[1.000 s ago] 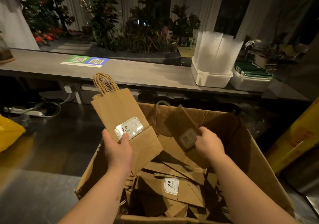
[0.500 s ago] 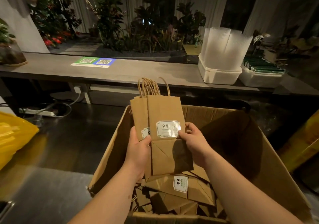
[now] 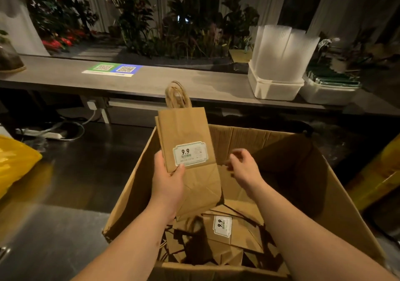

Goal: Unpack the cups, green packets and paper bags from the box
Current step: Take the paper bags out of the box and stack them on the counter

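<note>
A large cardboard box (image 3: 337, 196) stands open below me with several flat brown paper bags (image 3: 236, 235) lying inside. My left hand (image 3: 167, 183) grips a small stack of paper bags (image 3: 186, 133) upright above the box's left side, thumb pressed just under the white "9.9" label, twisted handles pointing up. My right hand (image 3: 244, 168) hovers to the right of the stack over the box, fingers loosely spread, holding nothing. On the long counter (image 3: 151, 81) a white tub holds clear cups (image 3: 279, 53), and another tub holds green packets (image 3: 333, 79).
A QR-code sheet (image 3: 112, 69) lies on the counter's left part. A yellow bag (image 3: 15, 161) sits at the left edge, a yellow object (image 3: 381, 172) at the right. Cables and a power strip (image 3: 43, 133) lie under the counter. Plants fill the background.
My right hand has let go of the bag it added to the stack and drawn away to the right. My left hand now holds the stack alone, slightly higher.
</note>
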